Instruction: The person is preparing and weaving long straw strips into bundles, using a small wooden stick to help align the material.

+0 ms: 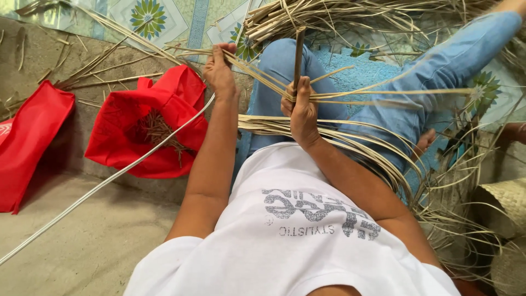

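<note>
Fingers of the right hand (302, 112) are curled tight round a thin upright wooden stick (298, 57) at centre frame, with a few pale dried leaf strips (257, 74) pinched under the same grip; the left hand (219, 68), up and to the left, is closed on the far ends of those strips and holds them taut in a fan between the two hands; more strips trail right across the blue-trousered knee (438, 71), and a thicker bundle (274, 125) lies over the lap just below the right wrist. To my eye the strain is the risk; such dry strips could split or snap where they bend at the stick if the left hand pulls harder, and a loosened pinch would let them slide out of order. A white cord (109, 178) runs slantwise past the left forearm and might snag an elbow; the open red bag (148, 123) of scraps at left sits close enough to be knocked; a woven basket (507, 200) waits at the right edge.
</note>
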